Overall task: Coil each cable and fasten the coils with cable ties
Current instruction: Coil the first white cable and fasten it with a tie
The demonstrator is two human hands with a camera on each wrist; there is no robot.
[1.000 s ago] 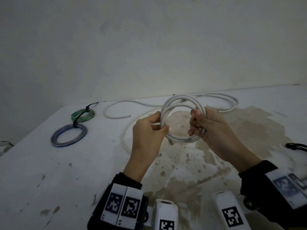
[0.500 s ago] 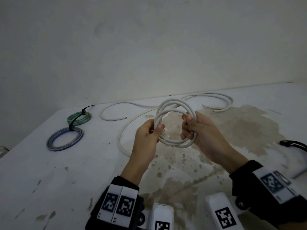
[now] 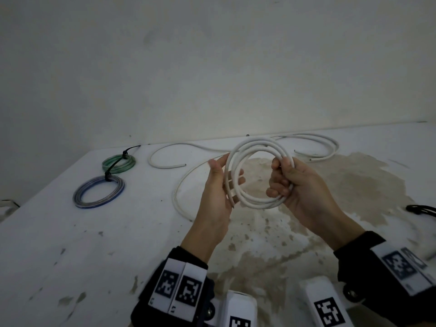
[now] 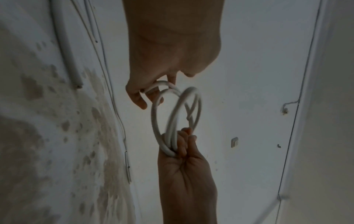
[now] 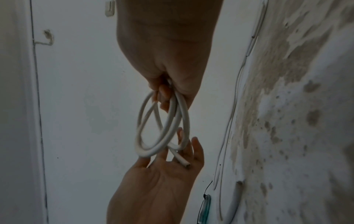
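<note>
A white cable coil (image 3: 254, 143) of a few loops is held upright above the stained white table (image 3: 118, 244). My right hand (image 3: 282, 182) grips the coil's right side with curled fingers, also plain in the left wrist view (image 4: 178, 145). My left hand (image 3: 224, 178) lies against the coil's left side with straight fingers. In the right wrist view the left hand's palm (image 5: 162, 181) faces the coil (image 5: 168, 128), and the cable's cut end (image 5: 184, 162) rests on its fingers.
A green coil (image 3: 119, 164) and a blue coil (image 3: 99, 194), each bound with a black tie, lie at the far left. Loose white cables (image 3: 316, 147) run along the table's back edge near the wall. Black ties (image 3: 422, 210) lie at the right edge.
My left hand has gone from pinching the coil's left side to lying against it with straight fingers. The right hand keeps its grip.
</note>
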